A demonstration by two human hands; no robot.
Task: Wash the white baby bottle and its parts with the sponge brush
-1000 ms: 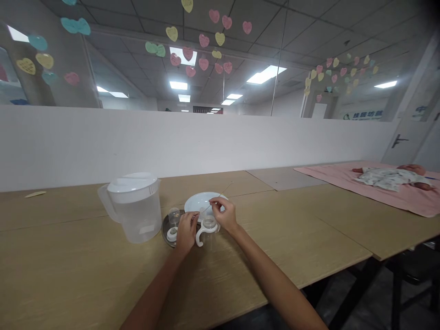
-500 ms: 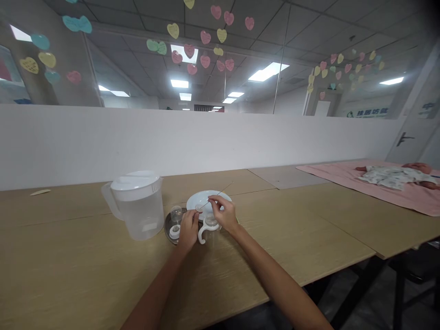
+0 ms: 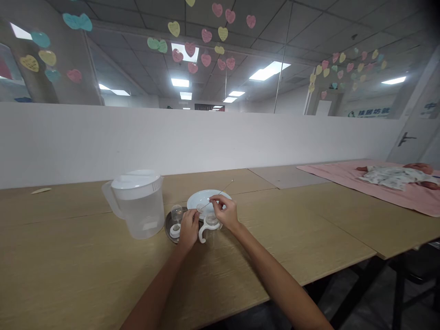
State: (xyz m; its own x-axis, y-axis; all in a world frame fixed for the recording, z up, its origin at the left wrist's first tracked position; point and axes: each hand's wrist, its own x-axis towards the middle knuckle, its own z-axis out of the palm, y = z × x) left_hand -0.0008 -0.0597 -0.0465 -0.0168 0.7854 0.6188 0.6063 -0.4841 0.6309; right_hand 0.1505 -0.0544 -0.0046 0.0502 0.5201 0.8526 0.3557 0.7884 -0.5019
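- White plate (image 3: 193, 198) on the wooden table (image 3: 103, 270), beyond the hands and partly covered by them.
- The right hand (image 3: 226, 213) pinches a thin stick (image 3: 226, 187) between thumb and fingers; it slants over the plate, its upper end pointing far and right.
- The left hand (image 3: 189, 227) has its fingertips together, grasping a small clear piece (image 3: 200, 207); the stick's lower end meets it, too small to tell whether inside.
- A clear bottle (image 3: 212, 234) with a white handle (image 3: 202, 235) stands upright between the forearms, on the near side of the plate.
- Left of the left hand, a dark tray (image 3: 167, 225) holds a clear cap (image 3: 176, 212) and, nearer, a white ring (image 3: 175, 231).
- Further left stands a lidded, see-through jug (image 3: 142, 211).
- Far right, a doll (image 3: 387, 177) lies on a pink cloth (image 3: 332, 177).
- Paper hearts (image 3: 230, 16) dot the glass above the white wall (image 3: 206, 137).
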